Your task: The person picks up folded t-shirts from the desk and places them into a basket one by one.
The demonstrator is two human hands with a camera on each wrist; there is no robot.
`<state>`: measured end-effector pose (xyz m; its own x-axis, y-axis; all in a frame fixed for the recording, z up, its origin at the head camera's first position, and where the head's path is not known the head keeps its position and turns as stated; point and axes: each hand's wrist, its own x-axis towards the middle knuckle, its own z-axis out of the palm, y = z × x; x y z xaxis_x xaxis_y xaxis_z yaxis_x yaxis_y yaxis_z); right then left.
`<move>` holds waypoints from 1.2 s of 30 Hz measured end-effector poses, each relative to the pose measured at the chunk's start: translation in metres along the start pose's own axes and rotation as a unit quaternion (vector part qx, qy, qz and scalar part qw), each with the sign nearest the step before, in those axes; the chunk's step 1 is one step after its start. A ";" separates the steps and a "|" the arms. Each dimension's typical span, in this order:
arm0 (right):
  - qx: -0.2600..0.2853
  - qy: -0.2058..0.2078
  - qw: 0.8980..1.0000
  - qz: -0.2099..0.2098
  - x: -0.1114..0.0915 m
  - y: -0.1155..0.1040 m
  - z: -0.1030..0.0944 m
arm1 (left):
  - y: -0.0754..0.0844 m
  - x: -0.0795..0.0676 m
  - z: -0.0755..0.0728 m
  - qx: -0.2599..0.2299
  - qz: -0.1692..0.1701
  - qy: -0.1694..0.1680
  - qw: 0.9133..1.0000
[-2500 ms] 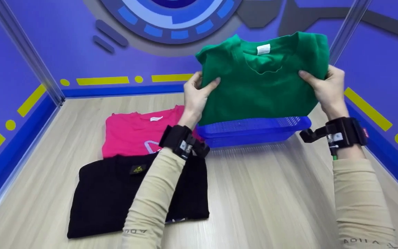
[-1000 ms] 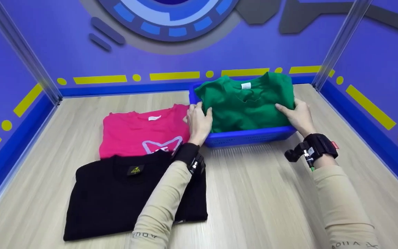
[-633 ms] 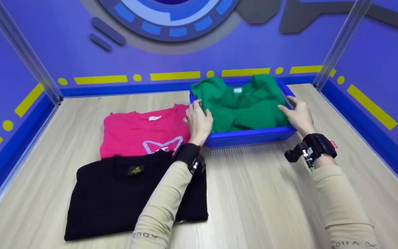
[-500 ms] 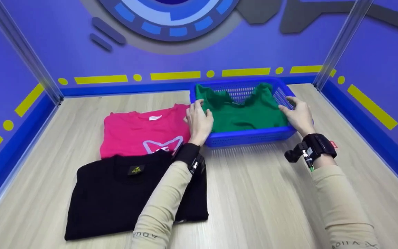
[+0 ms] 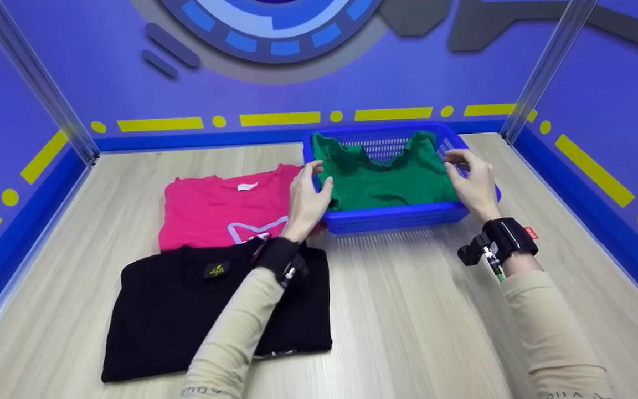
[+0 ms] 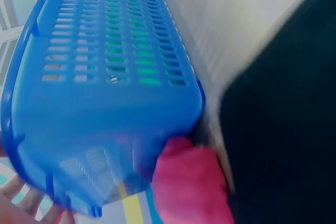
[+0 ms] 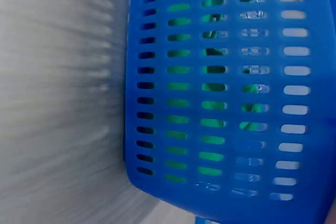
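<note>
A green T-shirt [image 5: 396, 185] lies in the blue plastic basket [image 5: 396, 220], its collar edges standing up at the back. My left hand [image 5: 307, 199] is at the basket's left end, thumb and fingers apart with nothing between them. Its fingers [image 6: 31, 200] show beyond the rim in the left wrist view. Over the right end of the basket, my right hand [image 5: 475, 185] has loosely bent fingers and holds nothing. Green cloth shows through the slots of the basket wall [image 7: 160, 129] in the right wrist view.
A folded pink T-shirt [image 5: 208, 210] lies left of the basket, close against it. In front of that is a folded black T-shirt [image 5: 158, 316], partly under my left forearm. Purple panels [image 5: 274, 100] enclose the wooden table [image 5: 407, 316] at the back and sides.
The green T-shirt came down from both hands into the basket and settled there. Since then the left hand has drawn back slightly to the left, and the right hand has lifted a little off the cloth.
</note>
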<state>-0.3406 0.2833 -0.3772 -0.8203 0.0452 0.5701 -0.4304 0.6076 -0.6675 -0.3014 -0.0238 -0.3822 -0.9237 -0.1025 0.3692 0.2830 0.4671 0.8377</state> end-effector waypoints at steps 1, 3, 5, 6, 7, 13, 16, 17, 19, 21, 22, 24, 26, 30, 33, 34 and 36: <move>0.005 -0.003 1.000 -0.008 -0.001 -0.002 0.002 | -0.002 -0.002 -0.004 -0.005 0.010 -0.002 1.000; 0.009 -0.016 1.000 -0.018 -0.003 -0.008 0.005 | -0.006 -0.005 -0.012 -0.008 0.028 -0.005 1.000; 0.011 -0.035 0.999 -0.020 -0.006 -0.016 0.008 | -0.008 -0.009 -0.019 0.001 0.045 -0.008 0.999; 0.013 -0.042 0.999 -0.020 -0.008 -0.020 0.010 | -0.009 -0.010 -0.023 0.006 0.052 -0.008 0.999; 0.016 -0.048 0.999 -0.022 -0.010 -0.025 0.011 | -0.009 -0.012 -0.026 0.011 0.055 -0.009 0.998; 0.088 -0.053 0.994 -0.035 -0.021 -0.039 0.023 | -0.009 -0.021 -0.046 0.029 0.063 -0.003 0.998; 0.098 -0.056 0.993 -0.030 -0.029 -0.057 0.026 | -0.010 -0.030 -0.057 0.031 0.073 0.008 0.997; 0.084 -0.060 0.994 -0.019 -0.033 -0.073 0.025 | -0.010 -0.033 -0.062 0.031 0.076 0.011 0.997; 0.068 -0.076 0.995 -0.009 -0.040 -0.092 0.027 | -0.012 -0.040 -0.072 0.036 0.077 0.020 0.996; 0.063 -0.100 0.993 -0.005 -0.046 -0.101 0.032 | -0.014 -0.048 -0.085 0.045 0.070 0.028 0.996; 0.060 -0.113 0.992 -0.004 -0.049 -0.105 0.034 | -0.015 -0.051 -0.092 0.055 0.061 0.032 0.996; 0.052 -0.137 0.989 -0.010 -0.056 -0.112 0.038 | -0.018 -0.058 -0.107 0.078 0.035 0.034 0.996; 0.049 -0.153 0.987 -0.016 -0.063 -0.119 0.041 | -0.022 -0.064 -0.123 0.102 -0.001 0.026 0.994; 0.046 -0.172 0.984 -0.031 -0.077 -0.130 0.048 | -0.031 -0.071 -0.156 0.165 -0.085 -0.032 0.982; 0.039 -0.201 0.978 -0.038 -0.088 -0.137 0.055 | -0.038 -0.073 -0.181 0.221 -0.128 -0.095 0.962; 0.035 -0.214 0.975 -0.035 -0.092 -0.139 0.058 | -0.040 -0.073 -0.189 0.239 -0.136 -0.112 0.955; 0.028 -0.246 0.969 -0.020 -0.101 -0.142 0.065 | -0.044 -0.073 -0.202 0.263 -0.158 -0.145 0.941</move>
<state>-0.2213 0.1412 -0.3706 -0.8772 -0.3686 0.3075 -0.4732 0.5565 -0.6829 -0.1936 -0.2143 -0.3644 -0.9935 -0.1012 -0.0529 -0.1137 0.8312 0.5443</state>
